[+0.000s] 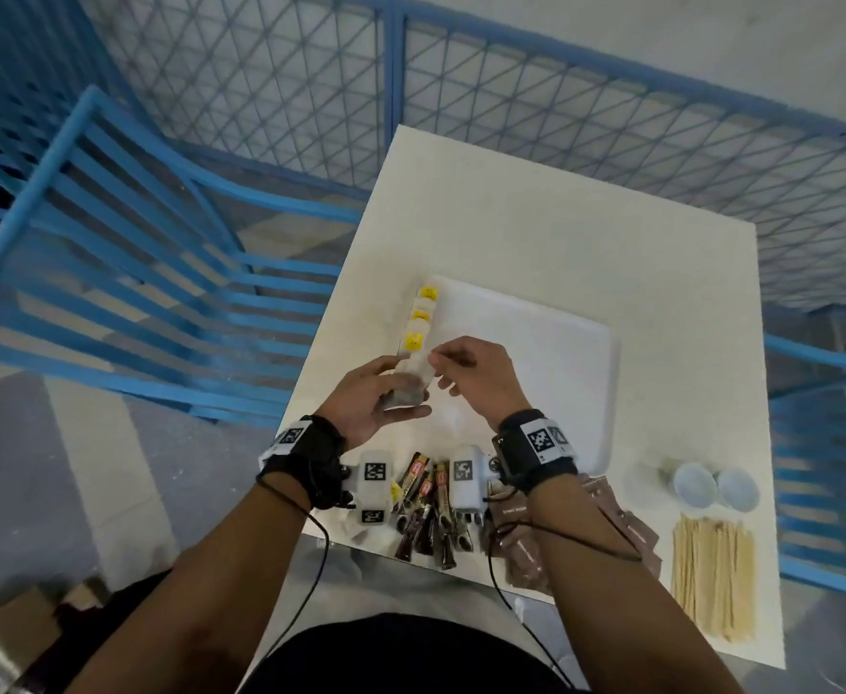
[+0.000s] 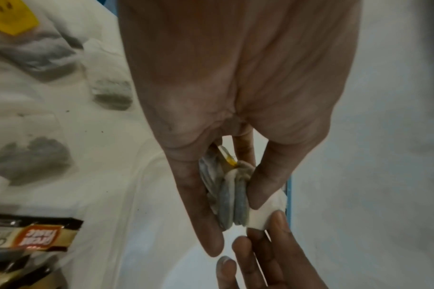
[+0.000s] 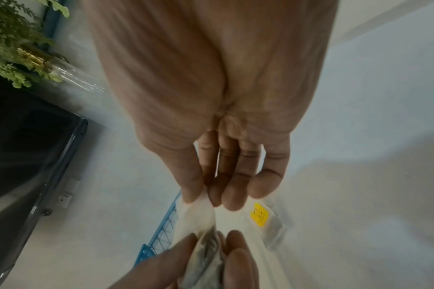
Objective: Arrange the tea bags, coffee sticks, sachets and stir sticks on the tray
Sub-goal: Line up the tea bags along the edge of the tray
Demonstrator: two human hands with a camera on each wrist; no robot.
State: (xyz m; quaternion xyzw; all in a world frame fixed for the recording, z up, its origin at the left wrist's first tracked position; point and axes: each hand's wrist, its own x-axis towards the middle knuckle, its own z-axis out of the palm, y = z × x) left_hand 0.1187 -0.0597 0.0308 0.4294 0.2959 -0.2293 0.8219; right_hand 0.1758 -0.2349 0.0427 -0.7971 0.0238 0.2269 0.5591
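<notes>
Tea bags gripped by left hand; right hand apparently pinches one.

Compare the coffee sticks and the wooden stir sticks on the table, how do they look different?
The coffee sticks are dark printed packets in a loose, fanned heap; the stir sticks are pale, thin and bare, lying parallel in a neat bundle. The coffee sticks lie between the wrists, the stir sticks at the right. Both lie on the table, off the tray.
</notes>
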